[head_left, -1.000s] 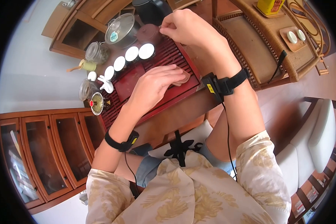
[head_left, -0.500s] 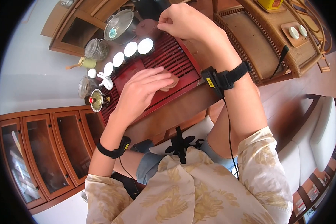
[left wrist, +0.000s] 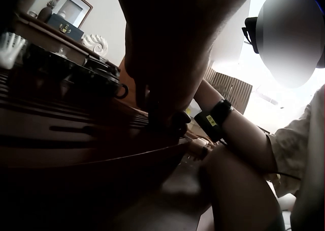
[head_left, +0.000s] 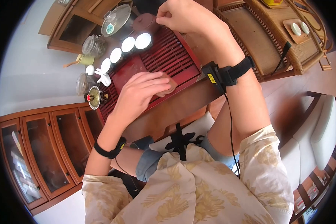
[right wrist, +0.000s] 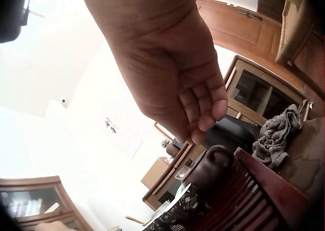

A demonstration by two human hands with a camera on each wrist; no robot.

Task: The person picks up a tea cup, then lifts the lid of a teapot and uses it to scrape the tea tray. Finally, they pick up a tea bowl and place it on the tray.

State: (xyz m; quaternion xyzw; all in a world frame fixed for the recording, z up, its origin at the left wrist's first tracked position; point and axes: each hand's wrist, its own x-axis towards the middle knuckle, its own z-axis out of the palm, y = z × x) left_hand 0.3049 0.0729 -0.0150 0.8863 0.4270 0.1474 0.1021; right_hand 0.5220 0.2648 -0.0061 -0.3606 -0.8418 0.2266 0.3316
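My left hand (head_left: 136,93) lies over a flat brown pad (head_left: 168,86) at the near edge of the red slatted tray (head_left: 171,54), on the counter (head_left: 186,98). Its fingers are released, nearly straight and touching the pad; my thumb is hidden. I judge light, even pressure across the pad best, with my palm lifted and the wrist kept low, so the pad doesn't tip over the rim.

My right hand (head_left: 186,16) is beside the brown teapot (head_left: 145,23), fingers bent and tips drawn in towards the thumb; I can't tell whether they pinch anything. The loop of the teapot's handle (right wrist: 222,152) looks free of them. I'd keep that forearm high and my sleeve back, and move slowly there: the row of white-lined cups (head_left: 128,44) stands close by and a careless knuckle could knock one.

As for writing, there's a round teal sticker (head_left: 110,28) on the glass lid (head_left: 116,19), a yellow label (head_left: 211,78) on my right wrist device, and dark characters (right wrist: 110,124) on the far wall. All are too small or blurred for me to read, and I can make out no brand.
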